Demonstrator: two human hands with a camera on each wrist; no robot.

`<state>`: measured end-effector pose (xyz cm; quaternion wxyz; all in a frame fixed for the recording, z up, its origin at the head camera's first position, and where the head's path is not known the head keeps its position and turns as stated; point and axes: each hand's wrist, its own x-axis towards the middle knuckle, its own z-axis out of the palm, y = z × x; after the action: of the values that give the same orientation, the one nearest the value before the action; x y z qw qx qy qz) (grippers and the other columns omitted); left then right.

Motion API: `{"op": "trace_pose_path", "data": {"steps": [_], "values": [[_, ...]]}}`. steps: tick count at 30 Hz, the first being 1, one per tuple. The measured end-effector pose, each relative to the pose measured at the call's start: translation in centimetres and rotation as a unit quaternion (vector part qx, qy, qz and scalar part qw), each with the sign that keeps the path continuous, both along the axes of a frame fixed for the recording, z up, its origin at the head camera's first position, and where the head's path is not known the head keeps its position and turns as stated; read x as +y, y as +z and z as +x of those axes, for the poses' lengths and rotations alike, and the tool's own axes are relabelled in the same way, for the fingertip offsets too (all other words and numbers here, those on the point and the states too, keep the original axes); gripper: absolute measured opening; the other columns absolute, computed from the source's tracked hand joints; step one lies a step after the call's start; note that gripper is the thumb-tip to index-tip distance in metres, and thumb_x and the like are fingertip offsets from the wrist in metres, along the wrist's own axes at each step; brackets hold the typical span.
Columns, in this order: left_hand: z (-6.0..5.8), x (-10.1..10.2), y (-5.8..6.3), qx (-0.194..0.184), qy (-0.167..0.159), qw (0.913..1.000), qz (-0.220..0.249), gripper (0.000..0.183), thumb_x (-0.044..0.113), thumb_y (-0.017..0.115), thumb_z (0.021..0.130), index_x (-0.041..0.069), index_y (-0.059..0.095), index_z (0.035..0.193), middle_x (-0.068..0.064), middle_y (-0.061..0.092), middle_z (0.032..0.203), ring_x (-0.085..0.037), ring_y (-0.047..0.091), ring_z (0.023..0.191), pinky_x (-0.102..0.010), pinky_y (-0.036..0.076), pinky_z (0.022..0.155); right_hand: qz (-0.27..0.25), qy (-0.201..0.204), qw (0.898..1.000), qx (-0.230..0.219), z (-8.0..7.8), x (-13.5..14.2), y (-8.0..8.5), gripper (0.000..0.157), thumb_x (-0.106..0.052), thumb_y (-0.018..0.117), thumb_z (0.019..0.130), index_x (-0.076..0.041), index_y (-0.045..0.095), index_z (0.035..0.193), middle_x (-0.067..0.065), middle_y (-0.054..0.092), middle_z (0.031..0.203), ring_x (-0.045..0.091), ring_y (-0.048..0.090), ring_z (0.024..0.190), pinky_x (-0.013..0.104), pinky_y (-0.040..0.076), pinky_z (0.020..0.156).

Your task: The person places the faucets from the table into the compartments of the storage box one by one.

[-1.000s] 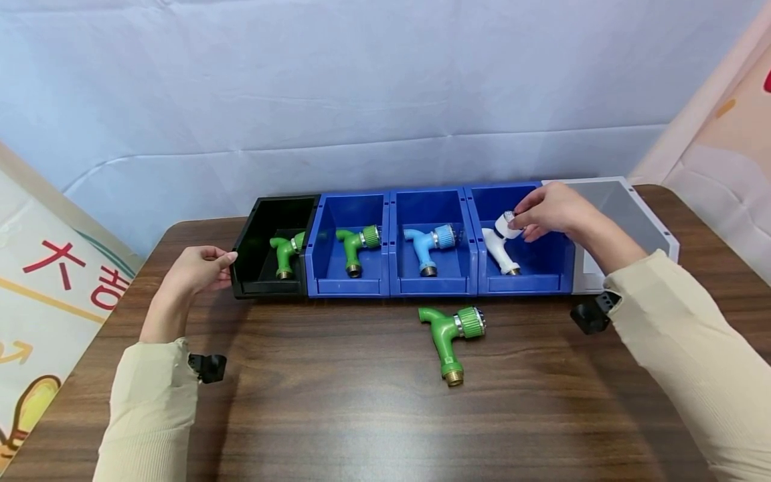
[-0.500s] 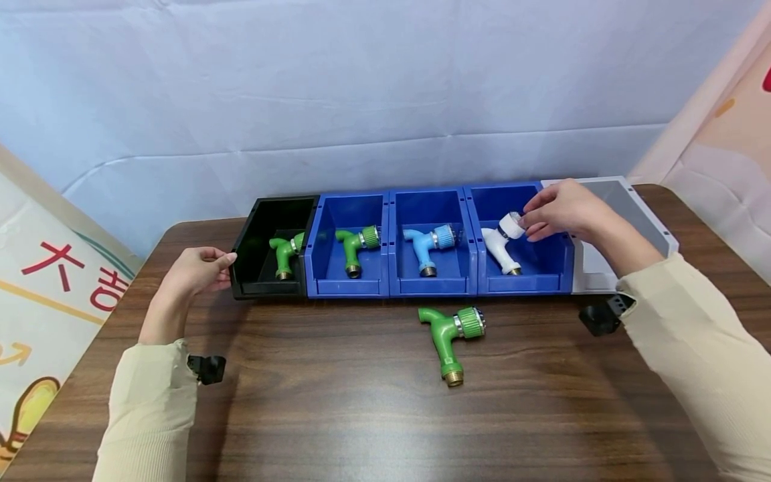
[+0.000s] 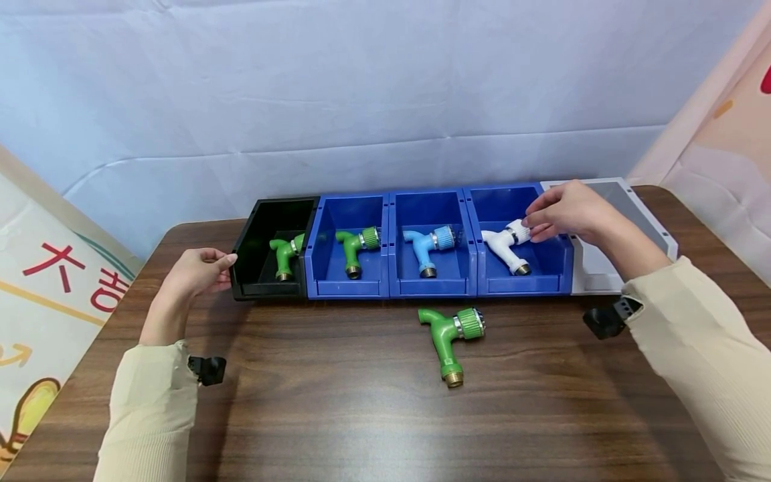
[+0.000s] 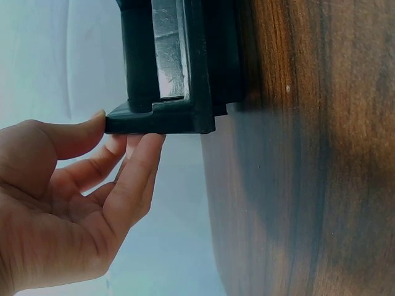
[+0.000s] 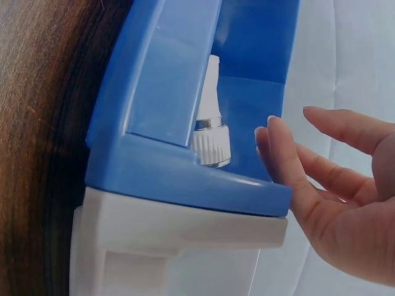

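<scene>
My left hand (image 3: 201, 273) holds the left edge of a black bin (image 4: 197, 74), thumb on the rim and fingers along the outer wall. A green faucet (image 3: 283, 257) lies inside that bin. At the right, a white faucet (image 3: 504, 246) lies in the rightmost blue bin (image 3: 523, 288), its ribbed knob (image 5: 213, 147) turned toward my right hand (image 3: 569, 211). In the right wrist view that hand hovers over the bin, fingers apart and holding nothing, a gap between them and the knob. Another green faucet (image 3: 448, 341) lies on the table in front of the bins.
Two more blue bins stand in the row, with a green faucet (image 3: 355, 251) in one and a light blue faucet (image 3: 429, 249) in the other. A grey bin (image 3: 653, 217) ends the row at the right. Behind hangs a pale cloth (image 3: 361, 87). The table (image 3: 325, 402) is wood-grained.
The white faucet has gone from tilted up in my right fingers to lying in the blue bin. My right hand has let go and shifted slightly right. The left hand stays put.
</scene>
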<state>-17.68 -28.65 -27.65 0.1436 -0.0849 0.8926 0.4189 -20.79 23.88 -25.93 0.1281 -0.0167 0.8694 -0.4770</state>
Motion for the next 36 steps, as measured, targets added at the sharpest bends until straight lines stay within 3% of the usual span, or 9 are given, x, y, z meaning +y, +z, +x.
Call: {"op": "trace_pose_path", "data": {"steps": [13,22,30,36], "values": [[0.0,0.0,0.0,0.003,-0.005,1.0,-0.002,0.043,0.025,0.041,0.099,-0.013,0.042,0.119,-0.008,0.05,0.087,-0.009,0.054,0.074,-0.028,0.053,0.076,0.03,0.01,0.999,0.001,0.6,0.1,0.7,0.035,-0.003,0.059,0.087,0.017,0.047,0.113,0.021,0.06,0.095,0.021,0.063,0.067,0.038,0.055,0.064],[0.0,-0.1,-0.1,0.004,-0.006,1.0,-0.003,0.043,0.026,0.041,0.099,-0.012,0.043,0.118,-0.008,0.05,0.087,-0.009,0.054,0.074,-0.028,0.053,0.076,0.054,0.019,0.998,0.006,1.2,0.1,1.6,0.037,-0.008,0.062,0.086,0.015,0.049,0.113,0.011,0.063,0.087,0.02,0.063,0.067,0.038,0.056,0.063],[-0.1,-0.1,-0.1,0.002,-0.001,1.0,-0.002,0.043,0.026,0.042,0.099,-0.012,0.043,0.118,-0.008,0.05,0.086,-0.009,0.053,0.073,-0.027,0.053,0.074,0.072,0.035,0.997,0.018,1.8,0.1,2.0,0.035,-0.009,0.062,0.086,0.013,0.051,0.112,0.013,0.064,0.089,0.025,0.063,0.071,0.037,0.056,0.062],[-0.1,-0.1,-0.1,0.002,-0.001,1.0,-0.004,0.043,0.027,0.042,0.099,-0.012,0.043,0.118,-0.008,0.049,0.087,-0.01,0.053,0.074,-0.027,0.053,0.075,0.065,0.047,0.997,0.011,2.2,-0.3,2.2,0.036,-0.009,0.063,0.086,0.013,0.052,0.111,0.011,0.063,0.088,0.021,0.063,0.071,0.037,0.056,0.063]]}}
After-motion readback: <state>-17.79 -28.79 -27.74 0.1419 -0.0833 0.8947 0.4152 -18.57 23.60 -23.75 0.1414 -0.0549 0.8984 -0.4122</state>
